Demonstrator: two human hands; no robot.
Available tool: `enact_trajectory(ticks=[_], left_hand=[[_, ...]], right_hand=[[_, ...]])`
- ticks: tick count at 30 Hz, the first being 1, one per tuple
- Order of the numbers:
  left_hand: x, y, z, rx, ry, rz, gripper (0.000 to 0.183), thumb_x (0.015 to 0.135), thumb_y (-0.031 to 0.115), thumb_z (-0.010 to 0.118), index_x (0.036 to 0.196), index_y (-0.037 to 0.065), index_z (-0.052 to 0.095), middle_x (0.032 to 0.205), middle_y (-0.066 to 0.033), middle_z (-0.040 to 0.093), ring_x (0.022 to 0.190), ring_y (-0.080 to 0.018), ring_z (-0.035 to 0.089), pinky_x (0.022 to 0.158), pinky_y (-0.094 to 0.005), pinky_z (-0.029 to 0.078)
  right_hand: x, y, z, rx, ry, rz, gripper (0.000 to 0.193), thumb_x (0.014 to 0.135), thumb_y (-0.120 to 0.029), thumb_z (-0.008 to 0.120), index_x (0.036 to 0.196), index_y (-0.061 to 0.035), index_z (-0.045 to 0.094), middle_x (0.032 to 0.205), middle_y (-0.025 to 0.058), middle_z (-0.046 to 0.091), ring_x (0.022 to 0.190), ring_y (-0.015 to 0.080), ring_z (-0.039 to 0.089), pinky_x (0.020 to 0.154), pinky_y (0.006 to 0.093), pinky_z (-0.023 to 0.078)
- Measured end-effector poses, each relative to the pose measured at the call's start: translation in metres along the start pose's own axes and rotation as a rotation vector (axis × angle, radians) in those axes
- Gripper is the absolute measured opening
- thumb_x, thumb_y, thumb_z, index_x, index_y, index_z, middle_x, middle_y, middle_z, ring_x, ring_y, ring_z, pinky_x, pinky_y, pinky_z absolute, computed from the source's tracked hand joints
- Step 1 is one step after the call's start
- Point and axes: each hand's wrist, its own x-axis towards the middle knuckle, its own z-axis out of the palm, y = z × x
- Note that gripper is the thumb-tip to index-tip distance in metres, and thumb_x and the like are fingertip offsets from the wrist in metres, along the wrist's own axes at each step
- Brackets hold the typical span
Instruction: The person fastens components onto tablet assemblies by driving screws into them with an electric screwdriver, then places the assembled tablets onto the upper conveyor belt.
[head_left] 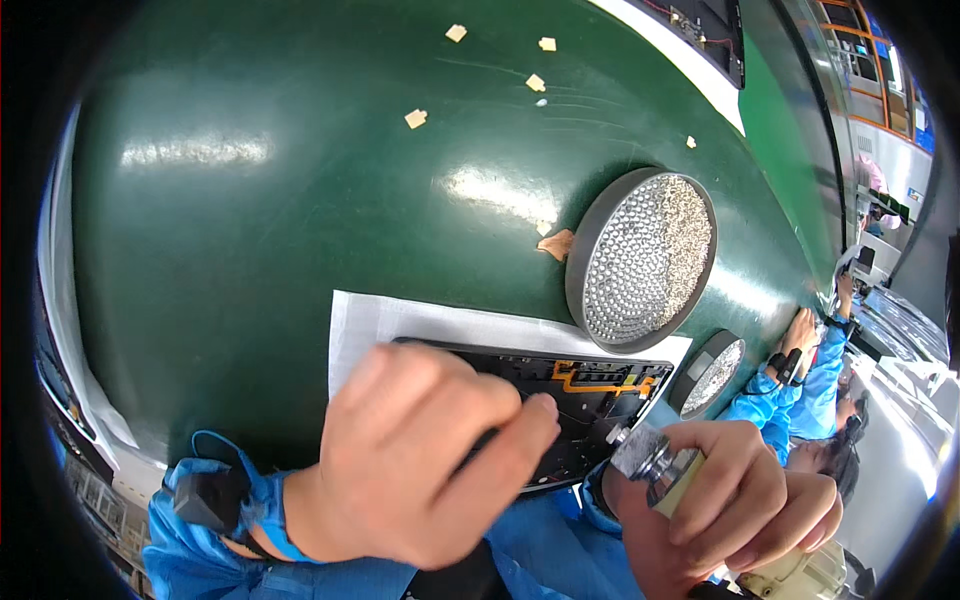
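My right hand (735,500) is wrapped round a power screwdriver (645,455) with a silver metal chuck and a pale yellowish body. Its tip points up and left, over the right part of a flat black device casing (570,415). An orange flat ribbon cable (600,385) runs along the casing's far right side. My left hand (420,450) hovers above the casing's left part, slightly blurred, thumb and forefinger drawn together. Whatever those fingertips hold, if anything, is too small or hidden. The casing lies on a white sheet (365,320), partly covered by both hands.
Beyond the casing stands a round grey dish (585,260) with a dimpled floor and many tiny screws; a smaller dish (690,385) sits nearer right. Small pale yellow pieces (416,119) lie scattered on the green table (300,220). A co-worker's hands (798,335) work at the right.
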Motion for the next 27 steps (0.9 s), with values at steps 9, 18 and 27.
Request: enact_trajectory(ticks=[9,18,27], left_hand=[[0.012,-0.002,-0.004,-0.294,-0.098,-0.034,0.033,0.063,0.020,0.095,0.093,0.013,0.084,0.095,0.0021,0.068,0.081,-0.0198,0.052,0.074,-0.0336,0.040],[0.009,-0.008,-0.006,-0.358,-0.121,-0.070,0.029,0.062,0.025,0.096,0.081,0.014,0.078,0.087,0.0028,0.064,0.080,-0.0200,0.050,0.073,-0.0337,0.039],[0.011,-0.005,-0.006,-0.401,-0.097,-0.074,0.028,0.059,0.021,0.091,0.078,0.010,0.073,0.086,-0.0002,0.062,0.082,-0.0239,0.053,0.073,-0.0361,0.039]], right_hand=[[0.002,-0.008,0.014,0.185,0.061,-0.054,0.046,0.093,-0.026,0.080,0.106,-0.0091,0.040,0.089,-0.0003,0.051,0.059,0.0077,0.054,0.043,0.0208,0.047],[0.001,-0.010,0.029,0.250,0.191,-0.101,0.042,0.090,-0.012,0.081,0.097,-0.0118,0.039,0.082,-0.0012,0.050,0.054,0.0058,0.052,0.038,0.0184,0.045],[-0.001,-0.007,0.031,0.310,0.196,-0.130,0.040,0.090,-0.008,0.080,0.097,-0.0112,0.041,0.082,-0.0003,0.051,0.055,0.0070,0.053,0.037,0.0196,0.044]])
